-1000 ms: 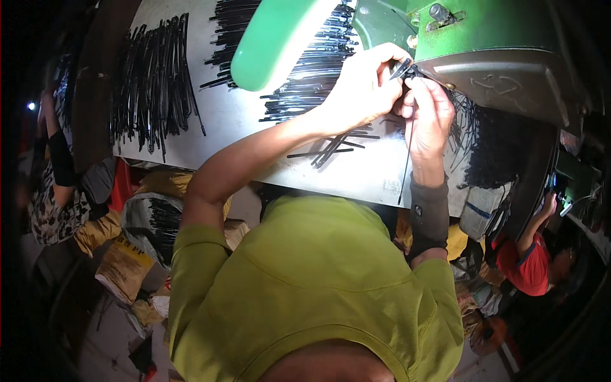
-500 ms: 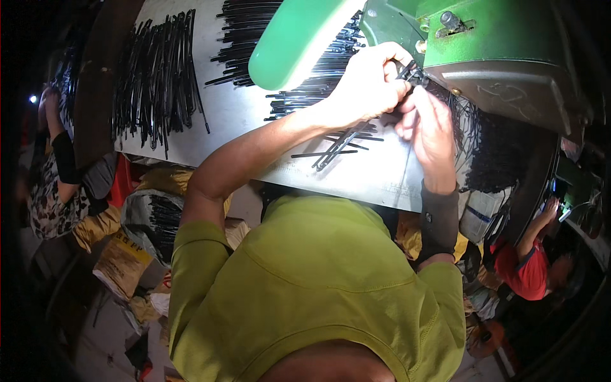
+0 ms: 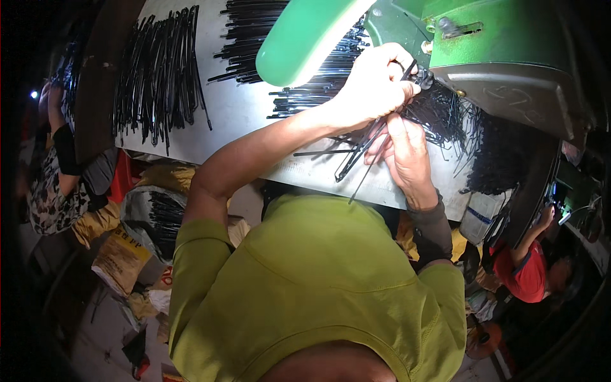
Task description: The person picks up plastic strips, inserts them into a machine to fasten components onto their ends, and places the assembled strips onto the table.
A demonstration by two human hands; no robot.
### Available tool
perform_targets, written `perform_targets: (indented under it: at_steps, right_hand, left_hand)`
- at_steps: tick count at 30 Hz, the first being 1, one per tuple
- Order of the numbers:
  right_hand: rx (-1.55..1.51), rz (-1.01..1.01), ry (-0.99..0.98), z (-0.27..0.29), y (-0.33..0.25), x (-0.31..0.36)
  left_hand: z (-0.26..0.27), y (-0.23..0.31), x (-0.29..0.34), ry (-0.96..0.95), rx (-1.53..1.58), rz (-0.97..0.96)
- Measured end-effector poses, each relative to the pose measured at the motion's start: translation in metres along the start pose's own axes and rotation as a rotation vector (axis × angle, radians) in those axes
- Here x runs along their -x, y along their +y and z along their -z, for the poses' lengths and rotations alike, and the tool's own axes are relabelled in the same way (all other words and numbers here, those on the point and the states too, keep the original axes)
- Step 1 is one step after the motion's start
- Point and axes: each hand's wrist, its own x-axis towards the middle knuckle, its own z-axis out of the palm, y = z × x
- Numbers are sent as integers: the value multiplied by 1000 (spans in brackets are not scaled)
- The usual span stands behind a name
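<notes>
At the small dark tool head [image 3: 422, 77] of a green machine [image 3: 496, 48], my left hand [image 3: 375, 86] is closed on long slim black rods. Their free ends [image 3: 349, 164] slant down toward the table's near edge. Just below, my right hand [image 3: 410, 156] pinches a thinner black rod [image 3: 360, 186], which points toward me past the edge. The fingertips of my right hand are partly hidden behind the rods. Another loose black rod [image 3: 318, 153] lies flat under my left forearm.
A long light-green lamp [image 3: 305, 44] hangs over the metal table [image 3: 223, 137]. Bundles of black rods lie at the left [image 3: 159, 83] and behind [image 3: 254, 38]; thin black pieces [image 3: 445, 121] pile up under the machine. Sacks [image 3: 124, 258] stand below. Other people sit far left and right.
My right hand has come down toward me, away from the tool head, and a thin rod now extends from its fingers. My left hand stays by the machine; its rods have shifted slightly.
</notes>
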Motion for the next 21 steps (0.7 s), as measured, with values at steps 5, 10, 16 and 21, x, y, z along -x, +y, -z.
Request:
perform_targets:
  at_steps: [5, 10, 16, 21]
  right_hand:
    - [25, 33, 44, -5, -11, 1]
    - [-51, 67, 22, 1, -12, -9]
    - [17, 33, 118, -3, -9, -9]
    - [-13, 40, 93, -4, -9, -8]
  left_hand:
    - [-3, 9, -4, 46, -88, -19]
    - [-3, 3, -16, 85, -94, -2]
    - [-1, 3, -12, 69, -155, -27]
    - [-1, -6, -15, 114, -307, -128]
